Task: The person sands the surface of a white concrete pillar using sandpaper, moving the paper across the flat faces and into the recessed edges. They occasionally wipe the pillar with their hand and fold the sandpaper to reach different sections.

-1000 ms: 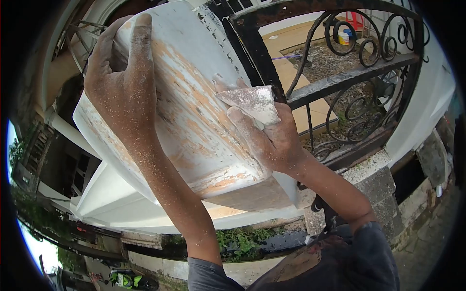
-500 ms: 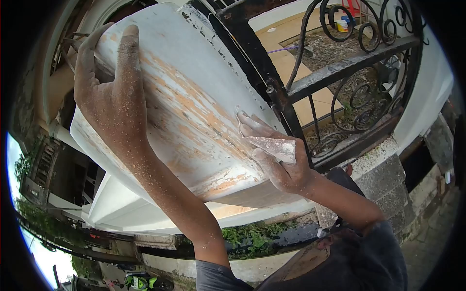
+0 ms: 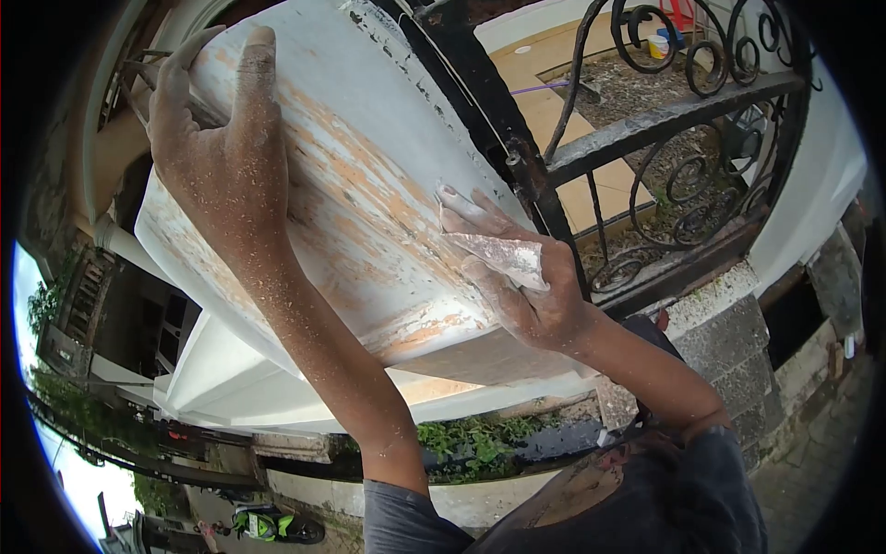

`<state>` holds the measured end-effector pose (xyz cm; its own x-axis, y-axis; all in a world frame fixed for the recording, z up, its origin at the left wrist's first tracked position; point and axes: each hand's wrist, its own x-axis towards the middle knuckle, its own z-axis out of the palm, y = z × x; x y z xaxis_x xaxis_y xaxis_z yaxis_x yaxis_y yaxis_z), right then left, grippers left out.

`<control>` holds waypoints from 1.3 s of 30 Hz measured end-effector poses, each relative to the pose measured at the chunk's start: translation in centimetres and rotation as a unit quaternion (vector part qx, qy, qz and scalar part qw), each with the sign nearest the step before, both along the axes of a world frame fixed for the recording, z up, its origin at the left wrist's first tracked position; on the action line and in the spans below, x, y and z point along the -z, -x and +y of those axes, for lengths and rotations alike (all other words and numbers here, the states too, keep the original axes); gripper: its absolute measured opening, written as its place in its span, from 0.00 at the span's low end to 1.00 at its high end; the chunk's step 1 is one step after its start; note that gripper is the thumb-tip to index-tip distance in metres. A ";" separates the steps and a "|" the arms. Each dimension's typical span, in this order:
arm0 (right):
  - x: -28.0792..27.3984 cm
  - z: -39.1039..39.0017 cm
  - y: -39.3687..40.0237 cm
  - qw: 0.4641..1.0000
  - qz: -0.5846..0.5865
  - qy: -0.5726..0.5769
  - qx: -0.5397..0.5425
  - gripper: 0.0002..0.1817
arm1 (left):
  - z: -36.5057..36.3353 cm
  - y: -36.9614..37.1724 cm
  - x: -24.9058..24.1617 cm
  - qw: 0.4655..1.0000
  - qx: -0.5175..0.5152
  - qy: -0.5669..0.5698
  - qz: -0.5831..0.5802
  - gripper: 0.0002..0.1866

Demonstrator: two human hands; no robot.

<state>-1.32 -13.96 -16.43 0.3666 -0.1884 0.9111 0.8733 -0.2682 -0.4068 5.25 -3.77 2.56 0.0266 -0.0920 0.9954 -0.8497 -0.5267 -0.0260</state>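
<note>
One white pillar point(image 3: 397, 120), patched with tan, beside a black gate point(image 3: 683, 120) in my head view.
I judge the pillar rigid and heavy; the left hand point(image 3: 221, 157), thumb and fingers spread, straddles its upper-left edge. The right hand point(image 3: 551, 300) lies against its right side, pinching a folded sheet point(image 3: 508, 258), probably light, flexible, dust-slick, best gripped near its fold.

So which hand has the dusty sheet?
The right hand, nearer the black ironwork, holds the sheet; the left hand, up on the white pillar, shows none.
</note>
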 end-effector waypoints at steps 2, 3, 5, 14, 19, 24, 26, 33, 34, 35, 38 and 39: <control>-3.0 -0.1 -1.8 1.000 -0.013 -0.006 -0.014 0.15 | -0.2 0.1 -0.1 1.000 0.006 -0.003 -0.001 0.21; -3.5 0.1 -1.9 0.999 -0.010 -0.023 -0.032 0.15 | 0.0 -0.1 -0.2 1.000 0.013 -0.011 -0.013 0.21; -2.0 0.2 -0.8 0.999 -0.030 -0.031 -0.026 0.15 | 0.3 -0.6 -0.4 0.999 0.022 -0.027 -0.030 0.20; -2.6 -0.6 -0.9 0.996 -0.056 0.052 0.042 0.18 | 0.9 -1.2 -0.5 0.997 0.002 -0.061 -0.053 0.20; 3.7 -0.1 2.3 0.991 0.004 0.089 0.097 0.23 | 0.6 -1.0 -0.2 0.995 -0.013 -0.060 -0.073 0.21; -1.3 -0.2 0.5 0.987 -0.036 0.107 0.114 0.29 | -0.9 1.6 1.0 0.997 -0.028 -0.030 -0.067 0.16; 3.1 0.1 1.8 0.981 -0.014 0.133 0.140 0.29 | -0.3 1.0 0.5 0.997 -0.026 -0.042 -0.064 0.19; -1.1 0.1 0.9 0.975 -0.053 0.144 0.161 0.23 | 0.6 0.1 -0.3 0.999 -0.004 -0.035 0.021 0.26; -1.3 0.2 0.9 0.977 -0.060 0.134 0.156 0.23 | 0.7 -0.1 -0.2 0.999 -0.010 -0.035 0.011 0.26; 0.7 0.4 1.8 0.975 -0.028 0.145 0.167 0.26 | 0.9 -0.3 -0.2 0.999 -0.019 -0.034 0.001 0.26; 6.0 0.2 2.8 0.954 -0.026 0.206 0.214 0.24 | 1.3 -1.0 -0.3 0.999 -0.036 -0.033 -0.015 0.26; 4.0 -0.1 2.7 0.958 -0.018 0.201 0.202 0.23 | 1.3 -1.1 -0.3 0.999 -0.038 -0.036 -0.013 0.26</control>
<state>-3.99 -14.07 -20.46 0.3052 0.0609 0.9503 0.6761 -0.7167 -0.1712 6.35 -2.51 2.88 0.0096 -0.1620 0.9868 -0.8059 -0.5855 -0.0882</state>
